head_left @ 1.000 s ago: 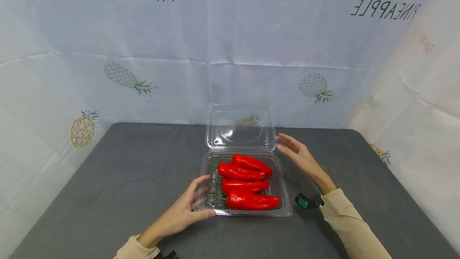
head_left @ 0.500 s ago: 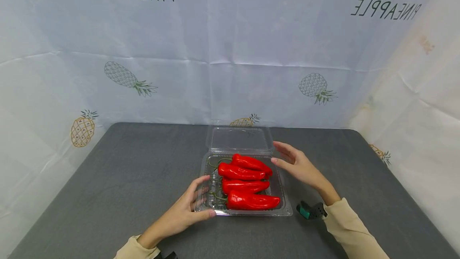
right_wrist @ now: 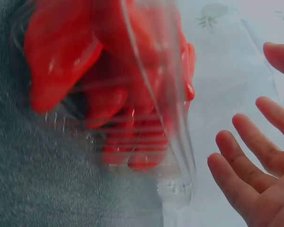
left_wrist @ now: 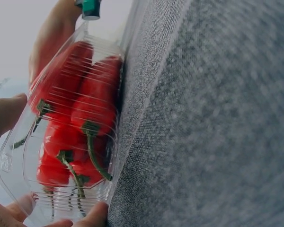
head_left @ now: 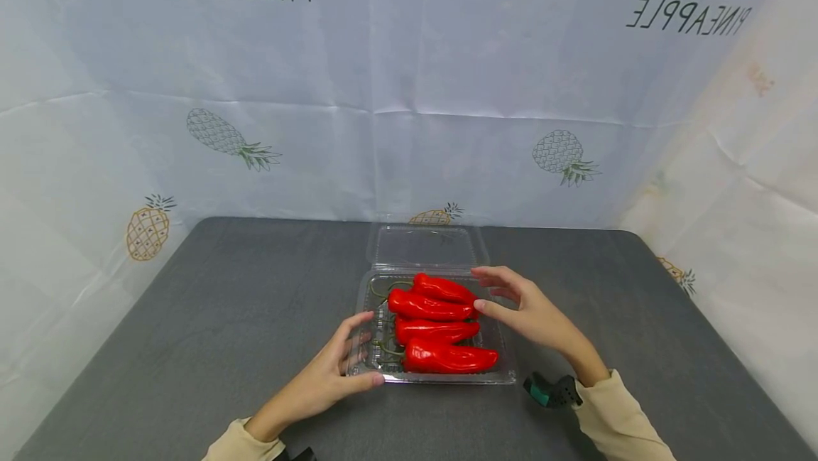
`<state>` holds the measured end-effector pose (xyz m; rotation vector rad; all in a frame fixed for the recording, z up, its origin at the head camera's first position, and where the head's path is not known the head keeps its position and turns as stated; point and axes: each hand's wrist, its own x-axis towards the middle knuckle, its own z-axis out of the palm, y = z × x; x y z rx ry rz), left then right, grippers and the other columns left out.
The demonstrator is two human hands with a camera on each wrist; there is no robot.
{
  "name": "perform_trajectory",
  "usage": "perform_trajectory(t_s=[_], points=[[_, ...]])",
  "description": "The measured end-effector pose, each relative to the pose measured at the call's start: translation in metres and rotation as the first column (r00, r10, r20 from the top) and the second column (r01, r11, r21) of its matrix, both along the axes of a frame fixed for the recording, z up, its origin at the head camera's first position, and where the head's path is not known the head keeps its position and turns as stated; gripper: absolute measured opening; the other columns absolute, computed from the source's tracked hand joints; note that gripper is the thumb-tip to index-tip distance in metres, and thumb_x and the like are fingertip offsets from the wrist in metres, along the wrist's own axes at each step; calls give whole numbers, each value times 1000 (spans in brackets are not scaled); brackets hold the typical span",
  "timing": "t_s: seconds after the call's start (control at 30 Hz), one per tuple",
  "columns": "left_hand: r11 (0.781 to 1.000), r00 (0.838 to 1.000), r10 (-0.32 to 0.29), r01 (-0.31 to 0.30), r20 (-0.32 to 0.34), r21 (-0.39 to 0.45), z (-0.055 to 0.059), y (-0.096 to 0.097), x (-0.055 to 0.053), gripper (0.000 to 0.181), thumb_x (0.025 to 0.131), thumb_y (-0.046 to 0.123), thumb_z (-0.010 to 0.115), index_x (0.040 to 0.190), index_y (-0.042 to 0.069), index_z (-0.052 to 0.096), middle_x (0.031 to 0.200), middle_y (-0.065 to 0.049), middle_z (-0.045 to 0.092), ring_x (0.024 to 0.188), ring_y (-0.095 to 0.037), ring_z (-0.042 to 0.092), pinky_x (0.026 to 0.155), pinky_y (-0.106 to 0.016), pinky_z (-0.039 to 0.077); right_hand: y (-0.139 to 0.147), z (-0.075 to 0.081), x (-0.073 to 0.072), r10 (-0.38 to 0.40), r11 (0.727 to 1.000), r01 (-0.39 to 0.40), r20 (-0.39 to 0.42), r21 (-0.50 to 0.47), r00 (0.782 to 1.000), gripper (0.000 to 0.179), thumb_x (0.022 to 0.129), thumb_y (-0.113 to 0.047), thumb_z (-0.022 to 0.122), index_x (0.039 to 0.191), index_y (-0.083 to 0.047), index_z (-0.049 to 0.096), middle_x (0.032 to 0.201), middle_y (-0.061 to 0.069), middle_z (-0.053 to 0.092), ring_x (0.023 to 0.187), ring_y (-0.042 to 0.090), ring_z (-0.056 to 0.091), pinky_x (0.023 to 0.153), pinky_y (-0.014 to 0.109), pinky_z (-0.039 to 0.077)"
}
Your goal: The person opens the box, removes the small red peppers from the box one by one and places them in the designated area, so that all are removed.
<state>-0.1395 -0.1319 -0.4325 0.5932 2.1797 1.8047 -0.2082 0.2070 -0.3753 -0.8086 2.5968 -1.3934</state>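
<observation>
A clear plastic clamshell container (head_left: pixel 450 378) stands on the grey table with several long red peppers (head_left: pixel 450 357) lying side by side in it, their green stems to the left. Its hinged lid (head_left: pixel 424 248) is folded back behind it. My left hand (head_left: pixel 324 374) holds the front left corner, thumb at the front rim; fingertips (left_wrist: pixel 95 215) meet the ribbed end wall in the left wrist view. Over the container's back right corner is my right hand (head_left: pixel 533 313), thumb overlapping a pepper tip. Its fingers (right_wrist: pixel 250 142) are loosely spread and hold nothing in the right wrist view.
The grey tabletop (head_left: pixel 211 319) extends on both sides of the container. A pale curtain (head_left: pixel 332 155) printed with pineapples hangs along the table's far edge. Black straps (head_left: pixel 552 390) with a green part sit at my right wrist.
The lid has tipped back and now lies lower behind the base. My right hand has left the lid's right side and moved forward and left over the container. My left hand stays put.
</observation>
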Motion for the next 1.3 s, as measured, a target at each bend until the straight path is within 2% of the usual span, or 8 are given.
perform_trajectory(t_s=[0.1, 0.33, 0.57, 0.73, 0.93, 1.13, 1.3], points=[[1000, 1000, 1, -1, 2, 7, 0, 0, 0, 83, 89, 16, 75, 151, 4, 21, 161, -22, 18, 144, -50, 30, 113, -55, 38, -2, 0, 4, 25, 1000, -25, 4, -3, 1000, 52, 96, -19, 67, 141, -4, 48, 142, 17, 53, 125, 39, 55, 104, 47, 51], [1000, 1000, 6, -6, 18, 11, 0, 0, 0, 84, 88, 16, 75, 151, 4, 21, 161, -21, 18, 145, -49, 29, 114, -56, 36, -9, 5, 12, 72, 995, -73, 16, 65, 997, 50, 95, -24, 68, 138, -5, 52, 136, 14, 58, 117, 30, 60, 100, 48, 53], [1000, 998, 15, -16, 57, 3, 0, 0, -2, 85, 87, 14, 76, 152, 8, 20, 163, -18, 15, 147, -47, 26, 115, -57, 35, -15, 9, 21, 124, 988, -130, 70, 87, 990, 50, 93, -28, 70, 136, -8, 55, 130, 10, 61, 114, 28, 60, 97, 45, 55], [1000, 997, 19, -20, 81, 9, -1, -1, -2, 87, 86, 14, 77, 152, 10, 20, 163, -16, 14, 148, -45, 24, 116, -57, 33, -19, 7, 23, 161, 979, -169, 77, 114, 984, 46, 93, -29, 70, 132, -8, 57, 126, 9, 63, 106, 25, 61, 91, 40, 57], [1000, 997, 12, -13, 71, 7, -1, -2, -2, 86, 87, 15, 76, 152, 9, 20, 163, -17, 14, 148, -46, 24, 116, -59, 32, -24, 3, 25, 192, 970, -206, 114, 128, 975, 43, 93, -32, 70, 129, -11, 60, 124, 4, 64, 101, 20, 61, 89, 37, 57], [1000, 997, 10, -11, 78, 11, -1, -2, -3, 86, 87, 14, 76, 152, 9, 19, 163, -17, 13, 149, -46, 23, 116, -58, 32, -29, 0, 29, 206, 963, -222, 113, 156, 972, 41, 93, -34, 70, 125, -11, 62, 121, 3, 65, 101, 22, 61, 87, 32, 57], [1000, 997, 14, -15, 73, 10, -1, -2, -2, 86, 87, 14, 76, 152, 8, 20, 163, -17, 14, 148, -46, 24, 116, -58, 32, -34, -2, 31, 193, 950, -215, 116, 226, 974, 40, 92, -37, 70, 125, -14, 64, 120, -1, 64, 104, 19, 59, 85, 25, 56]])
